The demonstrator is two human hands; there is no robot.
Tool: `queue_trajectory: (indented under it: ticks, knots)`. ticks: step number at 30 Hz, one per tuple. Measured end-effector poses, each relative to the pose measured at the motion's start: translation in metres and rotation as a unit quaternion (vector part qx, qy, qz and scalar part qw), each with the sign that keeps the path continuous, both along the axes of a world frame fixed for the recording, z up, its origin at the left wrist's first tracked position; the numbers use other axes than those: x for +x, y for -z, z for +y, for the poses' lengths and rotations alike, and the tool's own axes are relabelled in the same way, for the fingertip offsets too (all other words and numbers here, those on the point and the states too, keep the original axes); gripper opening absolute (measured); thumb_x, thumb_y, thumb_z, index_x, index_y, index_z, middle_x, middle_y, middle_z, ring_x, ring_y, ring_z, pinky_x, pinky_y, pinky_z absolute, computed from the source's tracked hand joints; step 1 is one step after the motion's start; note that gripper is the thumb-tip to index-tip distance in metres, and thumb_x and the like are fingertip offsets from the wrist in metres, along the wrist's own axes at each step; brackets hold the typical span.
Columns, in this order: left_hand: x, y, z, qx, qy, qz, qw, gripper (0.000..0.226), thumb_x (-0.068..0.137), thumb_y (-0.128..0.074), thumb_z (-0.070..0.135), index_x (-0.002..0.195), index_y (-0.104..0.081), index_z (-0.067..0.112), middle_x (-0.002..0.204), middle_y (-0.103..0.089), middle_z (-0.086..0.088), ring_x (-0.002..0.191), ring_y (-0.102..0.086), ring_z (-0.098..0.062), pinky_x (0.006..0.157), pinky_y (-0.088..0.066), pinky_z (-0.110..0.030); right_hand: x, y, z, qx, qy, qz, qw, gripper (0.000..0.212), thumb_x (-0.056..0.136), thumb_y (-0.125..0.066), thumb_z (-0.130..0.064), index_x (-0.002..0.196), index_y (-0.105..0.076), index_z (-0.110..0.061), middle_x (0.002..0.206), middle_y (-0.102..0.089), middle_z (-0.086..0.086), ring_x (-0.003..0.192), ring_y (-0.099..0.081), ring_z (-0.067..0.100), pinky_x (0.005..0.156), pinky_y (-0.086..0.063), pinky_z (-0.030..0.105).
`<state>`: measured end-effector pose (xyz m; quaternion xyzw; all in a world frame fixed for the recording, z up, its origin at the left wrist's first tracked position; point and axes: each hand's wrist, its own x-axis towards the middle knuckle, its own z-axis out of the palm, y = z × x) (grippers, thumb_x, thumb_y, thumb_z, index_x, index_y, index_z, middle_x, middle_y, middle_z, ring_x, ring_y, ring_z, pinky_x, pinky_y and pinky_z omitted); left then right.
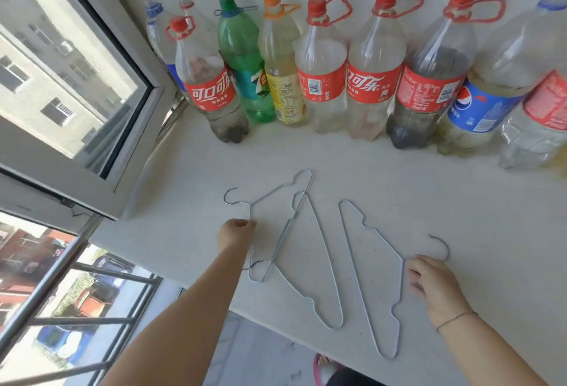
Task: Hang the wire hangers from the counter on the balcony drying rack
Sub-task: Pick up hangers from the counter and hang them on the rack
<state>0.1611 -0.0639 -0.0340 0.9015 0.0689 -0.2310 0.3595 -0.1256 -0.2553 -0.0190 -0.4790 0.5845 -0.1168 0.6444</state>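
Wire hangers lie flat on the white counter (460,189), thin silver-grey metal bent into triangles with notched shoulders and small curled hooks. Three can be counted: the left hanger (277,189) with its hook pointing toward the window, the middle hanger (325,250) crossing under it, and the right hanger (365,263) lying apart, its hook curling off to the right. The left hand (236,232) is closed around the neck of the left hanger just below its hook. The right hand (435,284) rests on the counter with fingers loosely spread, touching the neck of the right hanger without gripping it. Ten plastic bottles (322,79) stand in a row along the back wall.
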Motion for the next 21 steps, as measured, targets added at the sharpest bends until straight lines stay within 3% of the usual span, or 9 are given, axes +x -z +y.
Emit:
queue_trajectory:
  ticks: [3, 7, 10, 12, 15, 18, 19, 21]
  knots:
    - [0.004, 0.004, -0.002, 0.044, 0.022, -0.008, 0.999, 0.023, 0.078, -0.065, 0.027, 0.057, -0.057, 0.022, 0.066, -0.058, -0.001, 0.066, -0.053, -0.026, 0.064, -0.043, -0.027, 0.006, -0.008, 0.005, 0.043, 0.025, -0.010, 0.999, 0.033, 0.088, -0.042, 0.001, 0.062, -0.042, -0.018, 0.065, -0.042, 0.005, 0.063, -0.040, 0.014, 0.064, -0.031, 0.023]
    - [0.005, 0.005, -0.003, 0.040, 0.022, -0.008, 0.999, 0.019, 0.078, -0.062, 0.022, 0.059, -0.059, 0.022, 0.058, -0.056, 0.000, 0.063, -0.052, -0.025, 0.060, -0.040, -0.025, 0.012, -0.015, 0.008, 0.090, 0.055, -0.009, 0.994, 0.027, 0.091, -0.043, -0.005, 0.068, -0.049, -0.017, 0.076, -0.054, 0.001, 0.075, -0.051, 0.010, 0.086, -0.036, 0.035]
    - [0.002, 0.000, -0.006, -0.033, 0.020, -0.011, 0.999, 0.016, 0.083, -0.059, 0.013, 0.067, -0.057, 0.017, 0.058, -0.052, -0.001, 0.054, -0.043, -0.020, 0.053, -0.035, -0.022, 0.014, -0.016, 0.008, 0.106, 0.069, -0.003, 0.992, 0.025, 0.092, -0.043, -0.007, 0.070, -0.050, -0.017, 0.079, -0.054, 0.000, 0.090, -0.052, 0.016, 0.101, -0.036, 0.043]
    - [-0.002, -0.009, -0.007, -0.116, 0.005, 0.018, 0.993, 0.008, 0.087, -0.059, 0.011, 0.080, -0.062, 0.009, 0.064, -0.062, -0.002, 0.055, -0.052, -0.016, 0.053, -0.042, -0.023, 0.015, -0.015, 0.008, 0.116, 0.083, -0.003, 0.990, 0.024, 0.092, -0.042, -0.008, 0.070, -0.049, -0.017, 0.079, -0.054, -0.001, 0.100, -0.049, 0.017, 0.106, -0.033, 0.046]
    - [-0.012, -0.024, -0.009, -0.240, -0.003, 0.080, 0.968, 0.010, 0.092, -0.055, 0.004, 0.098, -0.062, 0.002, 0.074, -0.065, -0.008, 0.064, -0.059, -0.019, 0.062, -0.052, -0.026, 0.016, -0.016, 0.008, 0.121, 0.090, -0.004, 0.988, 0.024, 0.092, -0.042, -0.008, 0.071, -0.050, -0.016, 0.081, -0.054, 0.000, 0.102, -0.048, 0.017, 0.106, -0.033, 0.046]
    - [-0.038, -0.044, -0.012, -0.308, 0.008, 0.112, 0.945, 0.015, 0.094, -0.050, 0.005, 0.100, -0.064, 0.005, 0.076, -0.062, -0.008, 0.067, -0.059, -0.019, 0.065, -0.054, -0.025, 0.015, -0.015, 0.009, 0.105, 0.088, 0.008, 0.991, 0.023, 0.092, -0.042, -0.009, 0.071, -0.048, -0.016, 0.098, -0.057, 0.006, 0.109, -0.051, 0.021, 0.104, -0.035, 0.043]
    - [-0.049, -0.051, -0.013, -0.332, 0.010, 0.122, 0.936, 0.015, 0.095, -0.050, 0.005, 0.098, -0.065, 0.006, 0.075, -0.062, -0.007, 0.067, -0.059, -0.018, 0.064, -0.054, -0.024, 0.016, -0.015, 0.010, 0.095, 0.085, 0.014, 0.992, 0.023, 0.091, -0.042, -0.008, 0.070, -0.047, -0.015, 0.104, -0.057, 0.012, 0.116, -0.052, 0.025, 0.098, -0.039, 0.039]
    - [-0.075, -0.064, -0.016, -0.372, 0.009, 0.145, 0.917, 0.013, 0.095, -0.051, 0.007, 0.098, -0.063, 0.005, 0.075, -0.063, -0.006, 0.067, -0.061, -0.017, 0.064, -0.056, -0.023, 0.015, -0.010, 0.010, 0.074, 0.080, 0.029, 0.994, 0.018, 0.090, -0.042, -0.006, 0.072, -0.048, -0.006, 0.120, -0.054, 0.033, 0.128, -0.045, 0.038, 0.070, -0.038, 0.026]
